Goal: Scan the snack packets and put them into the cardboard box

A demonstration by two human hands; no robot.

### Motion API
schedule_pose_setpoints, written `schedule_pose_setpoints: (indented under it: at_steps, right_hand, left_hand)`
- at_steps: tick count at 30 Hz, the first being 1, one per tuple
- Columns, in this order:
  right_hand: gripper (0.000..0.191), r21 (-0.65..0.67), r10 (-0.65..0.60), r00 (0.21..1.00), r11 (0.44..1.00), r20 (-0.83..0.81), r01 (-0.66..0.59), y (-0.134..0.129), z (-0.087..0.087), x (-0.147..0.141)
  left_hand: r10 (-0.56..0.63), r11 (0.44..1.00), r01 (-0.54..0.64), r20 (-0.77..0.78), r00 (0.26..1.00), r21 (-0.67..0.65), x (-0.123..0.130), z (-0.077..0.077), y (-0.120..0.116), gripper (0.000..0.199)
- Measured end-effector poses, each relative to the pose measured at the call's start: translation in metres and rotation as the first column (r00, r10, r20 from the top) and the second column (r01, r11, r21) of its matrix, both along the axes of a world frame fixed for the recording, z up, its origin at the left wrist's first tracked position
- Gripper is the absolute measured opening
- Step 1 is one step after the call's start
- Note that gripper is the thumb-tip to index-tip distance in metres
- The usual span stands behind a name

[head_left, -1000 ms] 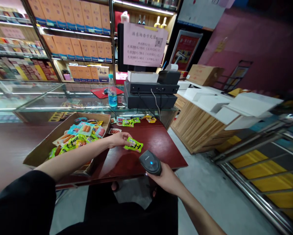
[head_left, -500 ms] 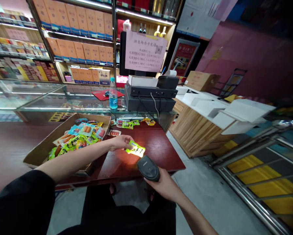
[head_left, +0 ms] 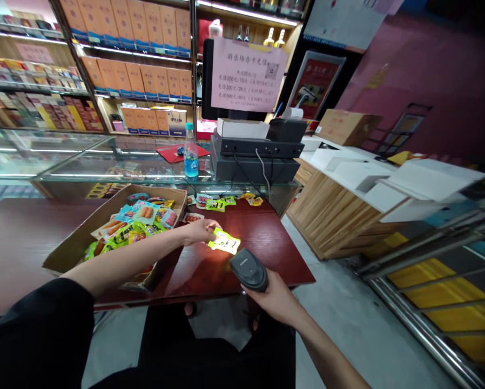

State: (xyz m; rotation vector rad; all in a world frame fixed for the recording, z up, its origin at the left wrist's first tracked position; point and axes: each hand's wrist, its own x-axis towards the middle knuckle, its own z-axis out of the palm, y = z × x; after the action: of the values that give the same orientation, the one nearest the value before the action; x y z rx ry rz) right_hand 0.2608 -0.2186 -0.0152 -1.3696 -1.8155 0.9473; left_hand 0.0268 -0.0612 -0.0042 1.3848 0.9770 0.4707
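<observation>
My left hand [head_left: 202, 232] pinches one end of a green snack packet [head_left: 225, 241] above the dark red table [head_left: 267, 237]. Bright light falls on the packet. A black handheld scanner [head_left: 249, 269] is gripped in my right hand [head_left: 278, 298], its head just below and to the right of the packet, not touching it. Left of my hands, a cardboard box [head_left: 70, 237] holds several colourful snack packets [head_left: 145, 212], partly covered by my left forearm. Several more green packets [head_left: 215, 205] and some yellow packets [head_left: 254, 200] lie near the table's back edge.
Behind the table is a glass counter [head_left: 137, 162] with a blue-capped bottle [head_left: 191, 154], a red sheet [head_left: 170, 153] and a black cash drawer [head_left: 254, 166] under a monitor with a pink sign [head_left: 247, 75]. A wooden cabinet [head_left: 335, 210] and metal railing [head_left: 424, 319] stand right.
The view has shifted slightly, moving the background left to right. The scanner sits slightly higher and further right in view. Both hands keep their holds, and the packet looks a little flatter to the camera.
</observation>
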Motion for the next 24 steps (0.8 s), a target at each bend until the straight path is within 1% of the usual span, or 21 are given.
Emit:
schedule_pose_setpoints:
  at_steps: [6,9,14,19,21,23,24]
  right_hand:
    - [0.031,0.023,-0.033,0.999,0.999,-0.011,0.033,0.009,0.005,-0.003]
    - [0.030,0.020,-0.026,1.000,0.999,-0.004,0.026,0.011,0.008,-0.005]
    - [0.031,0.025,-0.021,1.000,0.999,-0.010,0.022,0.012,0.009,-0.007]
    - [0.031,0.030,-0.017,1.000,0.999,-0.016,0.018,0.014,0.008,-0.011]
    - [0.033,0.033,0.004,1.000,0.999,-0.019,-0.003,0.017,0.008,-0.015]
    - [0.033,0.036,0.025,0.999,0.999,-0.028,-0.024,0.021,0.007,-0.020]
    - [0.034,0.041,0.032,0.999,0.999,-0.036,-0.031,0.023,0.006,-0.022]
  left_hand:
    - [-0.025,0.998,0.025,0.003,1.000,0.053,0.007,-0.004,-0.001,0.035]
    - [-0.057,0.995,0.056,0.013,0.998,0.078,0.009,-0.004,0.000,0.034]
    - [-0.047,0.995,0.048,-0.014,0.999,0.091,0.007,-0.002,0.002,0.034]
    - [-0.066,0.994,0.063,0.039,0.997,0.087,0.001,-0.005,0.002,0.037]
    - [-0.059,0.995,0.055,0.054,0.997,0.083,-0.007,0.000,0.002,0.039]
    - [-0.023,0.995,0.017,0.061,0.998,0.101,-0.023,0.012,0.001,0.041]
    - [0.010,0.992,-0.017,0.058,0.998,0.124,-0.036,0.020,0.001,0.042]
